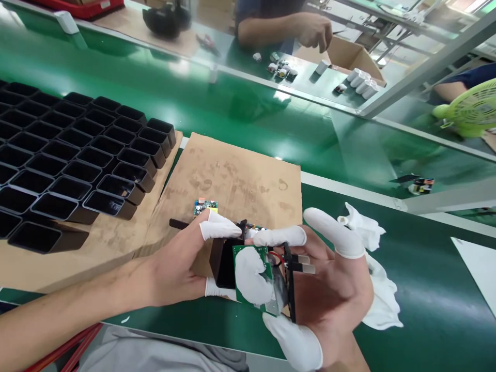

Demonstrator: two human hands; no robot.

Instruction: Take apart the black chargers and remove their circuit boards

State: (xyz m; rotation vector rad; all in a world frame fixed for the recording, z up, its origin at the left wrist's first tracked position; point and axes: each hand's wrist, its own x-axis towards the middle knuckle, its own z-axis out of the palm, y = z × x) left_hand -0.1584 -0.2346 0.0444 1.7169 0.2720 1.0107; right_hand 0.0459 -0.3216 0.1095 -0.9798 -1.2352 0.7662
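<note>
My left hand (174, 268), with white finger cots on thumb and finger, is closed round an open black plastic case (223, 266). My right hand (337, 284), also in finger cots, grips a green circuit board (253, 276) with a white paste patch, joined by wires to a black end plate (290, 289) with metal prongs. The board's left edge is at the case's mouth; I cannot tell how far inside it reaches. Beyond my hands a small populated circuit board (205, 206) lies on the cardboard (240, 175), with further parts partly hidden by my fingers.
Rows of empty black cases (73, 155) stand at the left on cardboard. White cloth gloves (377, 289) lie at the right. Behind a metal rail runs a green conveyor (217, 113) with a board assembly (421, 186). Across it are a co-worker's hand (315, 31), a carton (356, 57) and a green fan (470, 108).
</note>
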